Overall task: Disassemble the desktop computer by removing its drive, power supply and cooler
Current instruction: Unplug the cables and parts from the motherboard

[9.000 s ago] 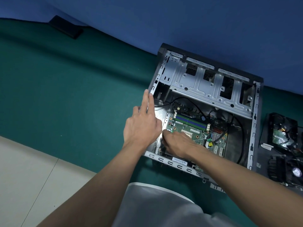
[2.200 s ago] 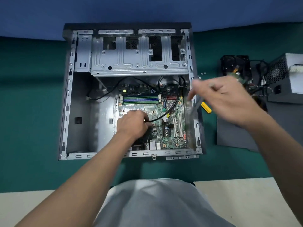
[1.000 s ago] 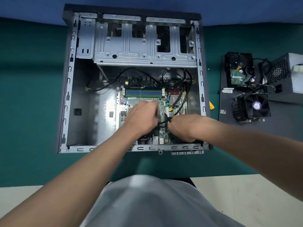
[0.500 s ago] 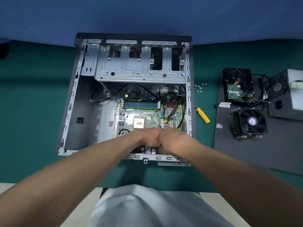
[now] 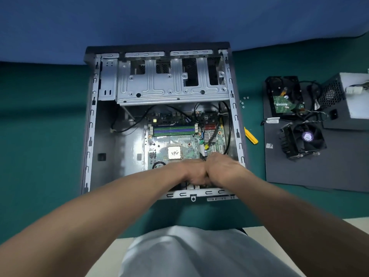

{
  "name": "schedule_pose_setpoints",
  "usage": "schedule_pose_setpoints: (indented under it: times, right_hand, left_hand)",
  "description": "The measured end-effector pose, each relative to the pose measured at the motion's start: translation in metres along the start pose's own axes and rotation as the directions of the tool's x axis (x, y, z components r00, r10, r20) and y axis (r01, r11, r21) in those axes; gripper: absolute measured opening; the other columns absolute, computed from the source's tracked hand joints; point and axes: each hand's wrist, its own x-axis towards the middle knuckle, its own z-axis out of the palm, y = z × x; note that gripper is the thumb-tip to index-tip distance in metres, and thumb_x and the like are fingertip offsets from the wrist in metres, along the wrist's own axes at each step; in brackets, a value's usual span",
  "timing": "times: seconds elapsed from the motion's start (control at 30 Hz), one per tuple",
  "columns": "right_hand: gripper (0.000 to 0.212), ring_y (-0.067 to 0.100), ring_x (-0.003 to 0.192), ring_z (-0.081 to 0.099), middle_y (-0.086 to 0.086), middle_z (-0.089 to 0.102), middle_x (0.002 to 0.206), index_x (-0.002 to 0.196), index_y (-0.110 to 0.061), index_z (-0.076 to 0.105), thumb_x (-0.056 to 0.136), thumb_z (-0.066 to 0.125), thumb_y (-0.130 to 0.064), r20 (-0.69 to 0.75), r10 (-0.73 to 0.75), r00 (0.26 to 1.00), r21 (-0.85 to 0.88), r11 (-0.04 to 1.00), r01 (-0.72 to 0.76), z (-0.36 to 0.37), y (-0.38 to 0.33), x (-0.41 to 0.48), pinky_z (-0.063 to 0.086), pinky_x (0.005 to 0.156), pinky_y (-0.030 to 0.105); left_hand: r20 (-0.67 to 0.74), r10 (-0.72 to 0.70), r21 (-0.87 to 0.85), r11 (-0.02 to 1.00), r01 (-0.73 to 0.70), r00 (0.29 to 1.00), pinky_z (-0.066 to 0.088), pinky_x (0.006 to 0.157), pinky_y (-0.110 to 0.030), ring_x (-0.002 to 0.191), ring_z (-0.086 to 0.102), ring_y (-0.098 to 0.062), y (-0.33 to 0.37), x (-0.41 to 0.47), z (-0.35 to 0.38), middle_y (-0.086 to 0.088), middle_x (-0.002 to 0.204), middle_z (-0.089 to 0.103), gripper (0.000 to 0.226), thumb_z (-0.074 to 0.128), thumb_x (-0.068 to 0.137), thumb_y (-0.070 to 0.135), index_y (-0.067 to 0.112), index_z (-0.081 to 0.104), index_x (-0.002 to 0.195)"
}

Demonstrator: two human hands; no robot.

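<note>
Pulled nearer since a second ago, left hand (image 5: 192, 172) and right hand (image 5: 224, 168) are touching over the motherboard (image 5: 179, 139); fingers hidden, I can't tell their grip. Beside the case (image 5: 90, 136), drive (image 5: 284, 96), cooler (image 5: 302, 140), power supply (image 5: 356, 100) are lying.

Inside the case (image 5: 90, 136), the bare floor at centre-left of the frame lies open from above, while the drive cage (image 5: 171, 90) roofs the upper part, cables (image 5: 230, 126) loop over the board (image 5: 179, 139), and the left hand (image 5: 192, 172) and right hand (image 5: 223, 169) crowd the lower rim.
</note>
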Motion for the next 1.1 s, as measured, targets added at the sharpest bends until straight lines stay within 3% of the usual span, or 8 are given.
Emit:
schedule_pose_setpoints:
  times: [0.23,0.37,0.5,0.6,0.67,0.77,0.9,1.1]
  right_hand:
    - [0.034,0.021,0.109,0.061,0.011,0.06,0.121,0.128,0.0,0.051,0.094,0.052,0.0,0.001,0.052,0.999,-0.132,0.99,-0.051,-0.001,-0.005,-0.003,0.049,0.098,0.032]
    - [0.038,0.025,0.114,0.058,0.013,0.056,0.127,0.133,0.0,0.046,0.096,0.048,0.001,0.034,0.044,0.998,-0.132,0.991,-0.039,-0.006,-0.006,-0.009,0.049,0.097,0.035]
    - [0.034,0.019,0.093,0.056,0.006,0.058,0.112,0.129,-0.003,0.049,0.096,0.054,-0.01,0.038,0.019,0.999,-0.314,0.949,-0.006,-0.022,-0.009,-0.028,0.049,0.084,0.03]
    - [0.02,0.017,0.081,0.048,0.0,0.051,0.089,0.116,-0.013,0.056,0.1,0.047,-0.022,-0.013,-0.136,0.991,-0.581,0.807,0.103,-0.031,-0.006,-0.041,0.04,0.073,0.03]
    - [0.018,0.019,0.08,0.048,-0.002,0.057,0.092,0.11,-0.018,0.057,0.102,0.044,-0.026,0.032,-0.218,0.975,-0.687,0.704,0.18,-0.033,0.0,-0.046,0.038,0.082,0.033]
    - [0.017,0.023,0.086,0.057,-0.001,0.062,0.102,0.099,-0.019,0.057,0.101,0.042,-0.027,0.087,-0.312,0.946,-0.724,0.633,0.275,-0.033,0.007,-0.049,0.04,0.099,0.041]
    - [0.015,0.024,0.076,0.055,0.0,0.049,0.078,0.094,-0.015,0.056,0.098,0.045,-0.023,0.096,-0.405,0.909,-0.709,0.613,0.348,-0.032,0.011,-0.043,0.047,0.071,0.036]
    - [0.029,0.019,0.068,0.049,-0.002,0.044,0.067,0.085,-0.014,0.055,0.103,0.034,-0.024,0.13,-0.512,0.849,-0.633,0.616,0.469,-0.033,0.012,-0.038,0.052,0.082,0.038]
  left_hand:
    - [-0.227,0.091,0.146,0.988,-0.058,0.97,0.032,0.056,-0.017,0.063,0.044,-0.008,-0.005,0.012,0.006,0.004,0.074,0.049,0.026,0.048,0.099,0.019,0.024,0.043,0.074]
    - [-0.269,0.103,0.152,0.986,-0.063,0.958,0.039,0.068,-0.02,0.073,0.052,-0.011,-0.011,0.018,0.01,0.003,0.082,0.056,0.017,0.045,0.099,0.02,0.022,0.05,0.083]
    - [-0.271,0.116,0.17,0.983,-0.071,0.956,0.028,0.057,-0.02,0.059,0.035,-0.003,-0.013,0.02,0.008,0.008,0.067,0.043,0.033,0.046,0.097,0.018,0.026,0.038,0.066]
    - [-0.268,0.095,0.151,0.987,-0.056,0.959,0.028,0.057,-0.021,0.059,0.038,-0.006,-0.015,0.022,0.009,0.007,0.068,0.046,0.028,0.047,0.098,0.02,0.023,0.045,0.07]
    - [-0.268,0.107,0.163,0.985,-0.064,0.958,0.032,0.063,-0.022,0.074,0.05,-0.011,-0.014,0.023,0.01,0.007,0.082,0.055,0.017,0.048,0.099,0.027,0.021,0.054,0.084]
    - [-0.268,0.128,0.181,0.98,-0.081,0.955,0.033,0.07,-0.023,0.087,0.053,-0.014,-0.014,0.022,0.009,0.003,0.095,0.06,0.014,0.05,0.099,0.032,0.02,0.057,0.096]
    - [-0.269,0.13,0.174,0.981,-0.084,0.954,0.038,0.069,-0.024,0.077,0.049,-0.014,-0.011,0.016,0.006,0.003,0.082,0.054,0.015,0.048,0.099,0.032,0.022,0.051,0.088]
    - [-0.26,0.098,0.117,0.991,-0.069,0.961,0.036,0.076,-0.026,0.083,0.048,-0.013,-0.009,0.011,0.003,0.008,0.073,0.043,0.023,0.044,0.1,0.035,0.023,0.046,0.08]
